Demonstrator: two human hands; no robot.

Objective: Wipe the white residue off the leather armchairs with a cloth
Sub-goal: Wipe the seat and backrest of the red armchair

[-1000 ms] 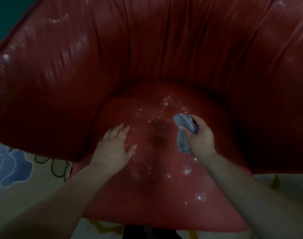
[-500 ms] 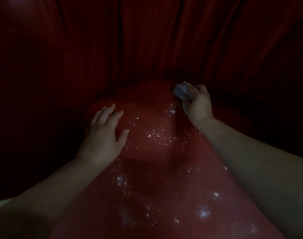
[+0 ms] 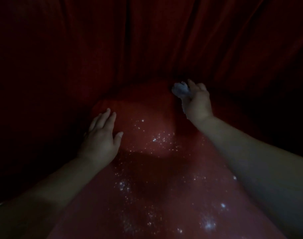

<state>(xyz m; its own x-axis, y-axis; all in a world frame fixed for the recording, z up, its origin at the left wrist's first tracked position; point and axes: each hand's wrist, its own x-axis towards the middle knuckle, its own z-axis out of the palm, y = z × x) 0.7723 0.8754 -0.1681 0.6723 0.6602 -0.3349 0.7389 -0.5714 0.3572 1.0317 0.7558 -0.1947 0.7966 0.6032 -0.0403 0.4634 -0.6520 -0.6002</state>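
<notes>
I hold the cloth (image 3: 179, 90) bunched up in my right hand (image 3: 196, 105), with my fingers curled round it. It sits at the back of the seat (image 3: 147, 169), where the seat meets the dark back of the chair (image 3: 147, 40).

My left hand (image 3: 101, 138) lies flat on the seat, fingers straight, holding nothing. My two hands are well apart.

I think the cloth is soft and very light. It squashes easily, so a bunched grip like this one should work best, with a bit poking out to rub with.

The white specks (image 3: 157, 138) lie between my hands, and more are nearer to me (image 3: 208, 225), down by my arms. They look like dry crumbs or powder.

The seat is red leather. I think it is smooth and a bit slippery, so the cloth should slide well.

It is very dark here. I cannot see the room past the chair.
</notes>
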